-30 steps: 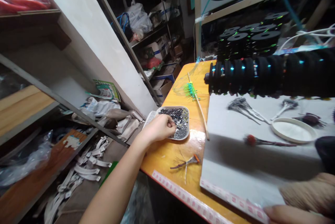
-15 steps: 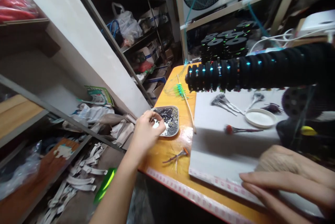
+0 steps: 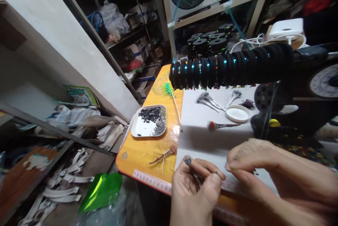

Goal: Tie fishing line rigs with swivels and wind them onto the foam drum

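Observation:
My left hand (image 3: 194,189) is curled at the table's near edge, its thumb and fingers pinched on a small dark piece (image 3: 188,160) from the tray. My right hand (image 3: 253,166) sits just to its right, fingertips pinched together and almost touching the left hand; what it holds is too small to make out. Both hands hover over the white sheet (image 3: 200,131) on the orange table (image 3: 142,152). The white tray (image 3: 139,132) of small dark parts lies farther off to the left, with no hand near it.
A long rod stacked with black spools (image 3: 227,69) spans the table at the back. On the sheet lie a white lid (image 3: 237,113), a red-tipped tuft (image 3: 219,125) and grey tufts (image 3: 207,100). A thin stick (image 3: 176,107) and green feathers (image 3: 167,87) sit beside the tray. Cluttered shelves fill the left.
My left hand left the tray and came back to the near edge with a small piece. My right hand rose from flat on the sheet into a pinch beside it. The view swung right.

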Demonstrator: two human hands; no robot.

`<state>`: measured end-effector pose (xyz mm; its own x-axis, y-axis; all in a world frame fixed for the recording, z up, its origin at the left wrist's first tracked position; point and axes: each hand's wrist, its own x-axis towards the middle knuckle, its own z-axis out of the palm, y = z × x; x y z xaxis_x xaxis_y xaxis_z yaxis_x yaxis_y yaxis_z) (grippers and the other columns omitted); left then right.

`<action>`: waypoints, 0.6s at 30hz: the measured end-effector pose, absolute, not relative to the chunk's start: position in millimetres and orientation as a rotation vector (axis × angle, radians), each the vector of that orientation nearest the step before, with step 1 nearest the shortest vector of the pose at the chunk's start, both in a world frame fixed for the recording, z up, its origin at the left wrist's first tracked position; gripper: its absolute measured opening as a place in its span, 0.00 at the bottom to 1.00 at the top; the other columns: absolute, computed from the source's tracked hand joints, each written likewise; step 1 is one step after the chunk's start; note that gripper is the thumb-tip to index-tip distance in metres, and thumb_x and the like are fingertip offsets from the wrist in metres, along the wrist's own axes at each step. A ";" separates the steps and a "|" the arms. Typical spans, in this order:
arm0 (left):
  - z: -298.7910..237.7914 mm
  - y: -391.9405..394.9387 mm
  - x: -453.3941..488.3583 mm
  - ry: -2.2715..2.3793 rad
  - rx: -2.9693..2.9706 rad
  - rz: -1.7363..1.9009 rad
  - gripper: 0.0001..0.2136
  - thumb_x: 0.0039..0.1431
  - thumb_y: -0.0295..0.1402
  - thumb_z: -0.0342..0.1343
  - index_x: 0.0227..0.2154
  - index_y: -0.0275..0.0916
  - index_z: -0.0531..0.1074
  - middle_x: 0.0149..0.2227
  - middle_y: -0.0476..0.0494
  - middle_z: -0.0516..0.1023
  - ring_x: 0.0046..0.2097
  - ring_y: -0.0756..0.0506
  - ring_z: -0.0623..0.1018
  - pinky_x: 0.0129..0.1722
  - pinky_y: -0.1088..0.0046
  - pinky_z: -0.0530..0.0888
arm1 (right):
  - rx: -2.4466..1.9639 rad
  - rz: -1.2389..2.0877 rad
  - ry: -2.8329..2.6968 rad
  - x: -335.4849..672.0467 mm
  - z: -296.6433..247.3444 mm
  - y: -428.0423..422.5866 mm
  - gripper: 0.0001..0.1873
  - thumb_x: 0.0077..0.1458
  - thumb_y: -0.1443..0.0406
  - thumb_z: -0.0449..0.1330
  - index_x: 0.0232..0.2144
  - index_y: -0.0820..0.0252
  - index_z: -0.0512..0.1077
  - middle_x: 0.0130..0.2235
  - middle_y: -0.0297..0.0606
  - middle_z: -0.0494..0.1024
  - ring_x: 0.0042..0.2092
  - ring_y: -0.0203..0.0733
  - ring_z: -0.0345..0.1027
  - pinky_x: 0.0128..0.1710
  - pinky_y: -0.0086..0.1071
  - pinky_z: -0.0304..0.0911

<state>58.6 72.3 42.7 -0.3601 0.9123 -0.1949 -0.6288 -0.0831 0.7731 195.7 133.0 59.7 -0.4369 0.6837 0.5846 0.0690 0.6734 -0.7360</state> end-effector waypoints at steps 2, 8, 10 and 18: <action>43.7 69.5 56.6 0.951 0.410 1.686 0.19 0.41 0.40 0.75 0.22 0.38 0.68 0.24 0.50 0.75 0.29 0.51 0.74 0.34 0.75 0.70 | -0.599 0.787 -1.907 195.6 59.5 132.5 0.08 0.53 0.70 0.66 0.36 0.53 0.76 0.33 0.36 0.80 0.33 0.42 0.76 0.29 0.30 0.71; 47.1 65.2 58.2 0.865 0.350 1.650 0.17 0.43 0.36 0.75 0.22 0.37 0.70 0.25 0.50 0.78 0.29 0.52 0.76 0.37 0.77 0.71 | -0.599 0.799 -1.889 197.0 60.2 131.1 0.09 0.53 0.70 0.66 0.36 0.53 0.77 0.33 0.37 0.81 0.34 0.42 0.78 0.31 0.30 0.73; 48.4 65.5 59.6 0.812 0.326 1.647 0.16 0.43 0.35 0.75 0.22 0.37 0.70 0.25 0.50 0.77 0.29 0.53 0.75 0.38 0.77 0.72 | -0.598 0.790 -1.895 197.7 60.7 130.0 0.09 0.53 0.71 0.66 0.36 0.53 0.77 0.33 0.37 0.81 0.34 0.43 0.78 0.31 0.30 0.73; 55.7 65.5 58.4 0.815 0.258 1.586 0.18 0.40 0.34 0.76 0.22 0.36 0.68 0.24 0.50 0.74 0.25 0.55 0.72 0.26 0.82 0.66 | -0.605 0.764 -1.917 197.9 63.7 128.3 0.08 0.55 0.70 0.65 0.38 0.52 0.76 0.33 0.37 0.81 0.34 0.43 0.78 0.30 0.30 0.73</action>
<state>58.4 65.5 55.7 -0.2031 0.9367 -0.2852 -0.7774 0.0229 0.6286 197.9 128.3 63.7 -0.4255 0.6852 0.5911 0.0910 0.6823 -0.7254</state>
